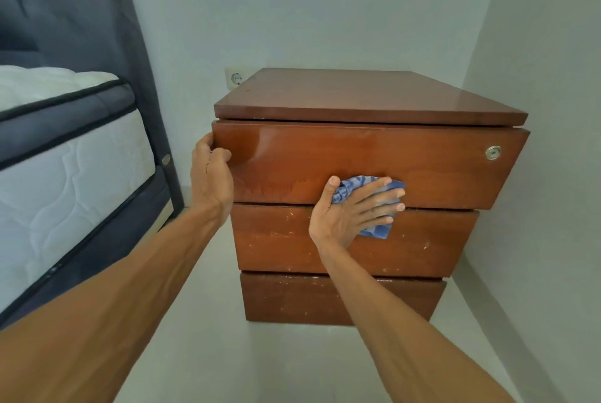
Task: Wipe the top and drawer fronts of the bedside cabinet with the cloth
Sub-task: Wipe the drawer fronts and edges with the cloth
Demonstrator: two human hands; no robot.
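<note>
A brown wooden bedside cabinet [422,162] with three drawer fronts stands in the room's corner. My right hand [351,210] presses a blue checked cloth [379,228] flat against the seam between the top drawer and the middle drawer [279,240]. My left hand [209,175] grips the left edge of the top drawer front. The top drawer shows a glossy damp patch on its left half and a round metal lock [493,152] at its right end. The cabinet top [357,93] carries nothing. White specks mark the middle and bottom drawer [292,300] fronts.
A bed with a white quilted mattress [65,181] and dark grey frame stands close on the left. A wall socket [235,78] sits behind the cabinet's back left corner. White walls close in behind and on the right. Pale floor [260,363] lies in front.
</note>
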